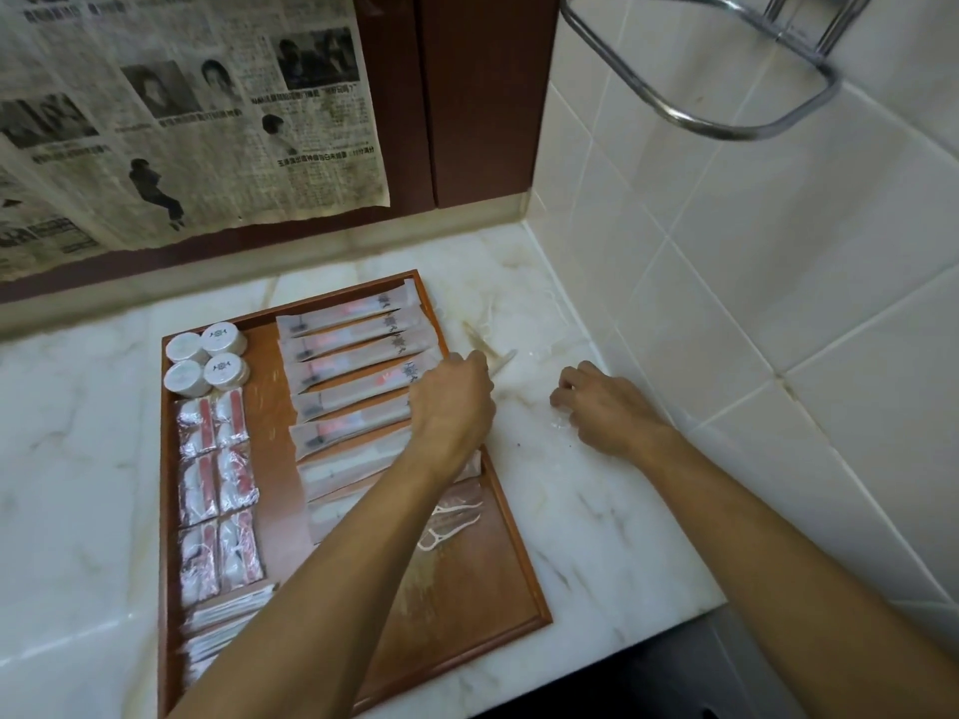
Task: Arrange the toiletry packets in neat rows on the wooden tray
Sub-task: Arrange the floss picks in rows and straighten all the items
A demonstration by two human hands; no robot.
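Observation:
A wooden tray (519, 563) lies on the marble counter. Long paper-wrapped packets (358, 345) form a column in its right half, and foil packets (218, 480) stand in two columns on the left. Round white tubs (205, 358) fill the far left corner, and flat sachets (223, 620) are stacked at the near left. Clear packets of floss picks (451, 516) lie below the long ones. My left hand (451, 402) hovers over the tray's right rim and pinches a thin clear packet (502, 361). My right hand (607, 407) rests on the counter, fingers curled down over a clear wrapper (560, 421); its grip is hidden.
More thin clear packets (477, 332) lie on the counter just right of the tray. A tiled wall (726, 303) closes the right side, with a metal towel ring (700, 70) above. Newspaper (181, 121) hangs on the dark cabinet behind. The counter edge (622, 635) runs close to me.

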